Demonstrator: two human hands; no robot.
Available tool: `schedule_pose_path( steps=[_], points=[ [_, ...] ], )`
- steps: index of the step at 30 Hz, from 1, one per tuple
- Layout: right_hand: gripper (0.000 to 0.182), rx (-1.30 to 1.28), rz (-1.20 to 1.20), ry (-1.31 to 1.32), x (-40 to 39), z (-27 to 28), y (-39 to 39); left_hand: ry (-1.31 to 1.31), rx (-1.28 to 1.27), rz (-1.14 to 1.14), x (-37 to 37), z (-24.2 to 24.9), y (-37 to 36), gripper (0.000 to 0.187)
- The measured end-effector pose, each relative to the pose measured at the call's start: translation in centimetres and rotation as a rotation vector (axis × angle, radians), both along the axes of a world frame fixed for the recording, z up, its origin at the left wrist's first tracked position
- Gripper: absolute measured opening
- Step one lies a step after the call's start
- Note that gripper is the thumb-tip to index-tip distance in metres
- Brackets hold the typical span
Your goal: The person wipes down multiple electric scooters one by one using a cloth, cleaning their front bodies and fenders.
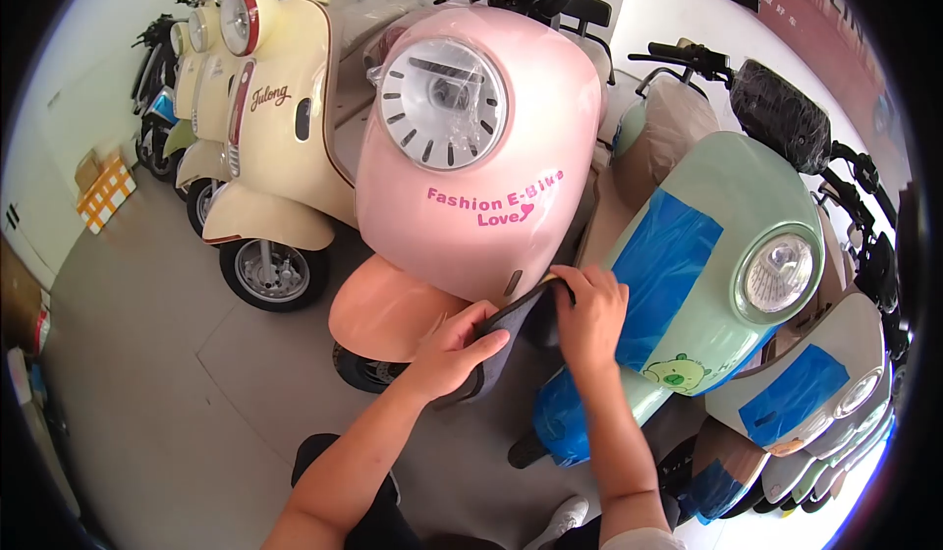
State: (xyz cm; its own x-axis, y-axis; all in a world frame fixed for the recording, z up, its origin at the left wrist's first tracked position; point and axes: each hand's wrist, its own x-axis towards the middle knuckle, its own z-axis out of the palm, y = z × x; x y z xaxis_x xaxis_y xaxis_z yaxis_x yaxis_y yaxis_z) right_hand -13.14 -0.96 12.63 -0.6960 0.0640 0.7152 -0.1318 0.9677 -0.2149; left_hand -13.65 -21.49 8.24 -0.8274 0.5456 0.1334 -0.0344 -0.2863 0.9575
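You're mid-wipe: both hands, left (454,352) & right (589,316), grip pinching grey cloth (511,326) under pink scooter (481,147) nose. Next: prob. steady pressure along the edge.

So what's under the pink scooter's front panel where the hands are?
A peach front fender with a black tyre below it. Both hands, left and right, press a dark grey cloth there; the wheel hub is hidden.
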Motion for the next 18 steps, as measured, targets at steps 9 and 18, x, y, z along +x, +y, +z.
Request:
schedule_pose_path(
  steps=[9, 18],
  points=[
    [0.034, -0.838, -0.169, 0.161, -4.4, -5.3, -4.3, 0.051, 0.085, 0.174, -2.1, 0.3, 1.0, 0.023],
    [0.073, -0.663, 0.075, 0.25, -6.4, -9.3, -8.3, 0.074, 0.23, 0.381, -5.2, -0.2, -1.2, 0.032]
  ],
)
